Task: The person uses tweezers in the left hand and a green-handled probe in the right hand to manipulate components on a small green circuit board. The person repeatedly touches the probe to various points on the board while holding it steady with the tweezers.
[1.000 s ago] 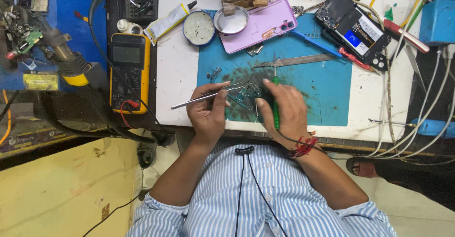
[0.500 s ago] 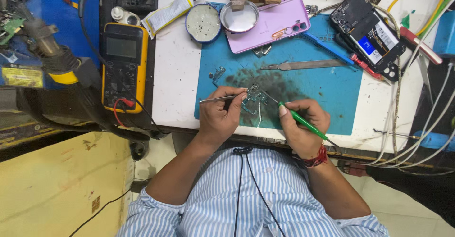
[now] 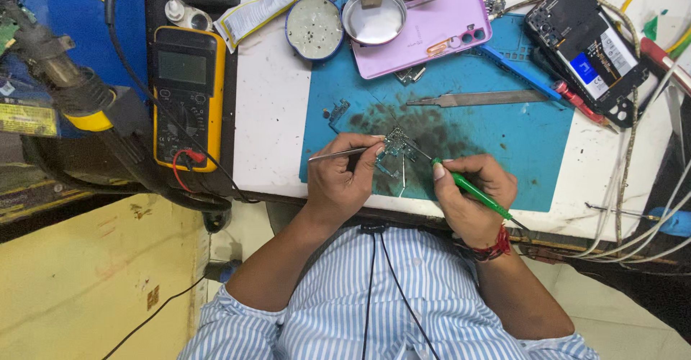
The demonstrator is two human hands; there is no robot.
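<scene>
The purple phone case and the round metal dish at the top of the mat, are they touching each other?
Touching. In the head view the round metal dish lies partly on top of the purple phone case, covering its left end, and no gap shows between them.

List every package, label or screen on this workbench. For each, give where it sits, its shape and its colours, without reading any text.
Multimeter: left of the blue mat, yellow upright case with a grey rectangular screen, blank.
Glue tube: above the multimeter, lying slanted, white and yellow with a black nozzle.
Opened phone: top right, black, with a blue and white label on its battery.
Yellow label: far left, rectangular, on dark equipment.
</scene>
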